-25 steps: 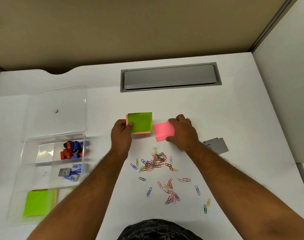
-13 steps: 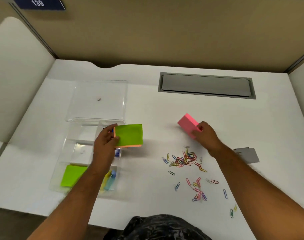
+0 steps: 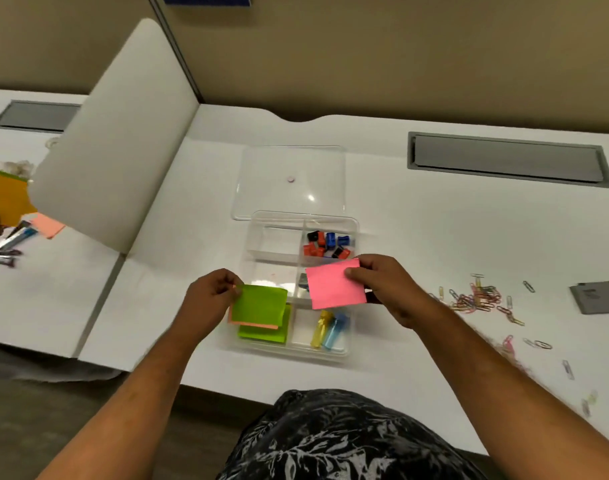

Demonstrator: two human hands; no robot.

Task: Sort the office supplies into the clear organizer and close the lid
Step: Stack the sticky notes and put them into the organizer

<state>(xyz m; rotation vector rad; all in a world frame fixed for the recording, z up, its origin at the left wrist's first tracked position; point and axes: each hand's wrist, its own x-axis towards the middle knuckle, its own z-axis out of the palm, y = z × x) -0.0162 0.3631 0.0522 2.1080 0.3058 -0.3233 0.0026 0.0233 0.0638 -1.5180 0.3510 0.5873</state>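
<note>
The clear organizer (image 3: 352, 226) sits open on the white desk, its clear lid (image 3: 291, 161) lying flat behind it. My left hand (image 3: 209, 299) holds a green-topped sticky note pad (image 3: 259, 304) over the front left compartment, just above another green pad (image 3: 279, 336) lying there. My right hand (image 3: 386, 285) holds a pink sticky note pad (image 3: 334, 289) above the organizer's right side. Red, blue and black binder clips (image 3: 327, 243) fill the back right compartment. Yellow and blue items (image 3: 327, 329) lie in the front right one.
Coloured paper clips (image 3: 476, 299) are scattered on the desk to the right, near a grey flat box (image 3: 597, 297). A grey cable hatch (image 3: 507, 161) is set in the desk behind. A white divider panel (image 3: 116, 143) stands at the left, with another desk's items beyond.
Both hands carried their pads left to the organizer. The green pad now hovers over the front left compartment and the pink pad over the right side. My view swung left.
</note>
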